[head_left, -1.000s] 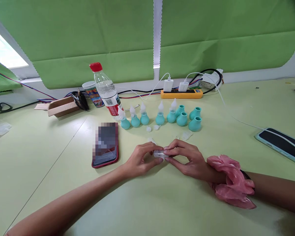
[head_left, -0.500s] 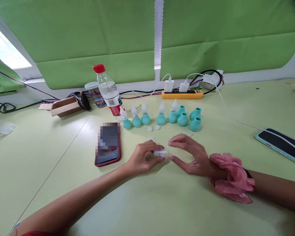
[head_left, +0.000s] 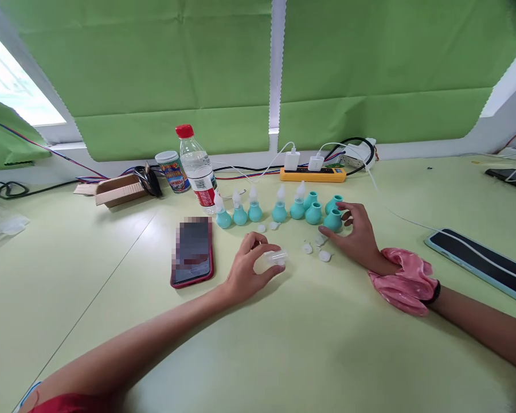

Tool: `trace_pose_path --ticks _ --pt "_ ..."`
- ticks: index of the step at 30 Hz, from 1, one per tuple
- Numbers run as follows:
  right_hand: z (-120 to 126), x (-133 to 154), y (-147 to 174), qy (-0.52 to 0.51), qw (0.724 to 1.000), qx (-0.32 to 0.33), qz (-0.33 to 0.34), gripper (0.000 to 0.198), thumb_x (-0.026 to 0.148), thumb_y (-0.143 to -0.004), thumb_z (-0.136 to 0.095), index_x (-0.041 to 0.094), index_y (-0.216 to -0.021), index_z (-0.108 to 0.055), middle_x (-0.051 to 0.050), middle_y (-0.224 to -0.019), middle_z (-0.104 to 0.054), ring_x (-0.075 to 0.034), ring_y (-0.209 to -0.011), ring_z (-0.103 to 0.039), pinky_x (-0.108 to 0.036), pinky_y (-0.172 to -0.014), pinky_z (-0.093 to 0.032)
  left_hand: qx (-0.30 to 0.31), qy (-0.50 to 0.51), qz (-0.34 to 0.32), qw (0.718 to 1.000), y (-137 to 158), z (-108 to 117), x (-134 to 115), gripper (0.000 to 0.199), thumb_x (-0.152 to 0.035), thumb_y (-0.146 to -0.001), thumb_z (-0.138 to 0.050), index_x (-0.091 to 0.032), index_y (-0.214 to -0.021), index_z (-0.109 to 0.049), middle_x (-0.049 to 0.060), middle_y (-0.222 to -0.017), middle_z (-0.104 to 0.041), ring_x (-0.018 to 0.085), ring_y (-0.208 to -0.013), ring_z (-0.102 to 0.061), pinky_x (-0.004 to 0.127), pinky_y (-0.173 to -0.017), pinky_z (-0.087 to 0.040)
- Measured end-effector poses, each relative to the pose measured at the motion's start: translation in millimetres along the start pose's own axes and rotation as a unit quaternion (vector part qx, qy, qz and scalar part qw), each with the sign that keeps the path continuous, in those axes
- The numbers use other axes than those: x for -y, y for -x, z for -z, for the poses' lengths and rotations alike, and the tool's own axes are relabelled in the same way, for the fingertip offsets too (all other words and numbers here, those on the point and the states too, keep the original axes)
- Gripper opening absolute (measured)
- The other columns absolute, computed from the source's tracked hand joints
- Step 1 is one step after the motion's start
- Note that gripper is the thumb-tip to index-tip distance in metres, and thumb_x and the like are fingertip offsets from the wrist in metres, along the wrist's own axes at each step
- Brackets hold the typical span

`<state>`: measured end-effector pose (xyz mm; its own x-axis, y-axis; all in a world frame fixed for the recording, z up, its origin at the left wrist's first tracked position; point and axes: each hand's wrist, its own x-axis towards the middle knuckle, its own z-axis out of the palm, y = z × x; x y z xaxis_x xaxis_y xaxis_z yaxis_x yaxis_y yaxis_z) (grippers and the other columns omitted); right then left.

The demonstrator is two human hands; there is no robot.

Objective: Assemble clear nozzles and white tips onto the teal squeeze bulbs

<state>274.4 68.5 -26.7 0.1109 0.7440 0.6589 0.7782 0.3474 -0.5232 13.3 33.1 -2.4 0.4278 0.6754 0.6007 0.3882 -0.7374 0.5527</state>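
My left hand (head_left: 253, 268) pinches a short clear plastic tube (head_left: 277, 256) between thumb and fingers, just above the table. My right hand (head_left: 358, 236) is at the front-right teal rubber bulb (head_left: 332, 221), thumb at its near side and fingers behind it, spread apart; whether they touch it I cannot tell. Several other open-necked bulbs (head_left: 313, 213) stand beside it. To their left, a row of teal bulbs with clear nozzle tips (head_left: 279, 212) stands upright. Small translucent caps (head_left: 325, 256) lie in front of my right hand.
A phone in a red case (head_left: 192, 252) lies left of my left hand. Behind stand a red-capped bottle (head_left: 200, 178), a printed can (head_left: 173, 171) and a cardboard box (head_left: 122, 191). A yellow power strip (head_left: 313, 174) with chargers sits at the back; a second phone (head_left: 481, 258) lies right.
My right hand has moved away from the clear tube, up and right to the teal bulbs, uncovering small caps on the table. My left hand still holds the tube. The view has shifted slightly.
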Motion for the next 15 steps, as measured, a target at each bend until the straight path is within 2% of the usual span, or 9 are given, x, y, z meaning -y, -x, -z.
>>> trace_pose_path --ticks 4,8,10,13,14,15 --pt "-2.7 -8.0 -0.4 -0.016 0.997 -0.025 -0.073 0.057 0.039 -0.061 -0.065 0.016 -0.110 -0.046 -0.007 -0.093 -0.049 -0.014 -0.065 -0.050 -0.031 -0.057 -0.048 0.005 -0.039 -0.018 0.999 5.2 -0.1 -3.4 0.019 -0.023 -0.076 -0.056 -0.015 -0.093 -0.055 0.006 -0.083 -0.052 0.017 -0.082 -0.047 0.031 -0.072 -0.043" --pt "-1.9 -14.5 -1.3 -0.011 0.994 0.000 -0.105 0.035 0.041 -0.062 -0.063 0.016 -0.086 -0.059 -0.005 -0.077 -0.054 -0.015 -0.057 -0.051 -0.032 -0.052 -0.048 0.006 -0.043 -0.025 0.999 8.5 0.5 -4.5 0.020 -0.020 -0.078 -0.053 -0.017 -0.097 -0.054 0.007 -0.092 -0.059 0.019 -0.087 -0.046 0.033 -0.076 -0.042" --pt "1.6 -10.2 -0.3 -0.014 0.996 -0.046 -0.071 0.031 0.042 -0.064 -0.062 0.016 -0.082 -0.058 -0.007 -0.081 -0.054 -0.018 -0.063 -0.053 -0.034 -0.053 -0.048 0.015 -0.031 -0.027 0.999 9.1 0.6 -5.1 0.020 -0.018 -0.078 -0.051 -0.018 -0.099 -0.052 0.007 -0.094 -0.060 0.019 -0.089 -0.046 0.034 -0.078 -0.042" --pt "9.5 8.0 6.7 -0.033 0.992 -0.124 0.019 0.027 0.037 -0.069 -0.060 0.018 -0.088 -0.055 -0.009 -0.094 -0.052 -0.024 -0.089 -0.053 -0.040 -0.070 -0.048 0.012 -0.029 -0.033 0.999 9.4 0.9 -6.0 0.019 -0.015 -0.079 -0.051 -0.018 -0.097 -0.052 0.007 -0.099 -0.059 0.019 -0.094 -0.044 0.034 -0.080 -0.041" --pt "11.8 16.7 10.9 -0.045 0.990 -0.118 0.056 0.026 0.033 -0.069 -0.060 0.019 -0.091 -0.053 -0.009 -0.098 -0.052 -0.024 -0.096 -0.051 -0.041 -0.077 -0.046 -0.004 -0.044 -0.032 0.999 9.5 1.1 -6.2 0.017 -0.016 -0.078 -0.052 -0.019 -0.094 -0.054 0.007 -0.102 -0.057 0.020 -0.094 -0.043 0.034 -0.080 -0.041" --pt "13.6 26.5 15.9 -0.071 0.986 -0.085 0.121 0.027 0.027 -0.070 -0.060 0.019 -0.094 -0.052 -0.010 -0.101 -0.053 -0.024 -0.098 -0.051 -0.042 -0.081 -0.045 -0.026 -0.064 -0.028 0.997 9.7 1.3 -6.2 0.015 -0.017 -0.076 -0.055 -0.018 -0.091 -0.056 0.008 -0.102 -0.055 0.020 -0.093 -0.042 0.035 -0.079 -0.041"
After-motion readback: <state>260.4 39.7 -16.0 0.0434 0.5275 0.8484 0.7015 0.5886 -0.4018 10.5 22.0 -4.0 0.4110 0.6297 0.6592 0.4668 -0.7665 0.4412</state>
